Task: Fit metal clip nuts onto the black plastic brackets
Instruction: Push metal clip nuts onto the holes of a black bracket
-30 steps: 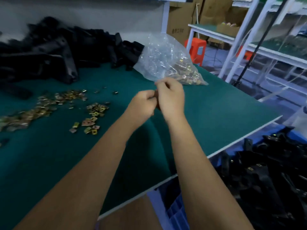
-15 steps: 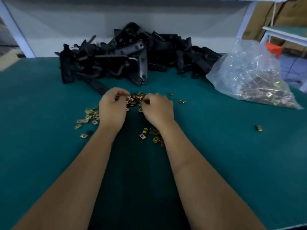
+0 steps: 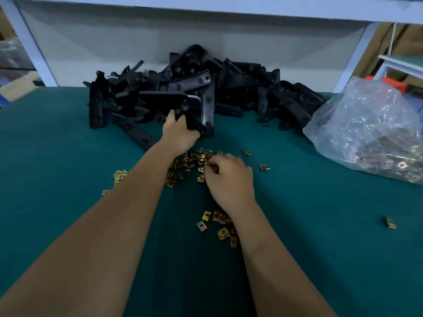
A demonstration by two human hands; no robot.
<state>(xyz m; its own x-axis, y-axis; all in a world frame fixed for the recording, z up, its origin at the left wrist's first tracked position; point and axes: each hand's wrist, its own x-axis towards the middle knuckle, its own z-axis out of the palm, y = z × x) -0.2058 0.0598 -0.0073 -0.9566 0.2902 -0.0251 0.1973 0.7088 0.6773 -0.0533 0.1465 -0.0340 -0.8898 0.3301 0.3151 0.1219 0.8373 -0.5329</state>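
Head view: your left hand (image 3: 179, 131) grips a black bracket (image 3: 198, 129) at the near edge of the bracket pile (image 3: 206, 92) while your right hand (image 3: 229, 179) pinches among loose clip nuts (image 3: 194, 160) on the green surface (image 3: 68, 156). Parts are being picked; next, the nut must likely slide squarely onto the bracket's edge.

Both bare forearms reach forward from the bottom of the view. The left hand (image 3: 179, 131) is stretched farthest out, back upward, thumb spread from the fingers, which curl round something dark. The right hand (image 3: 230, 179) sits nearer, knuckles up, its fingers curled under with thumb and forefinger tips drawn together
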